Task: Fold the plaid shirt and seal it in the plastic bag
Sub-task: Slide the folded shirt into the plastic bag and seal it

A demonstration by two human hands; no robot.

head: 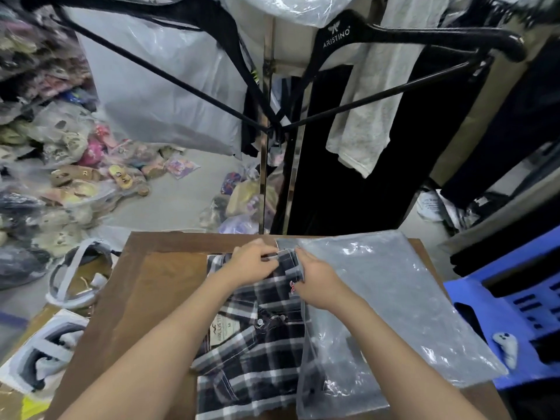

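Note:
A black-and-white plaid shirt (257, 353) lies folded on the brown table (157, 292), collar and size label toward me. A grey translucent plastic bag (394, 301) lies to its right, overlapping the shirt's right edge. My left hand (254, 265) pinches the far end of the shirt. My right hand (318, 283) grips the same far end where it meets the bag's edge. I cannot tell whether the shirt's end is inside the bag.
Two black hangers (394, 40) and hung clothes in plastic hang straight ahead above the table. Bagged slippers (69, 177) pile on the floor at left. A blue plastic stool (521, 322) stands at right. Bags (45, 359) sit on the floor at near left.

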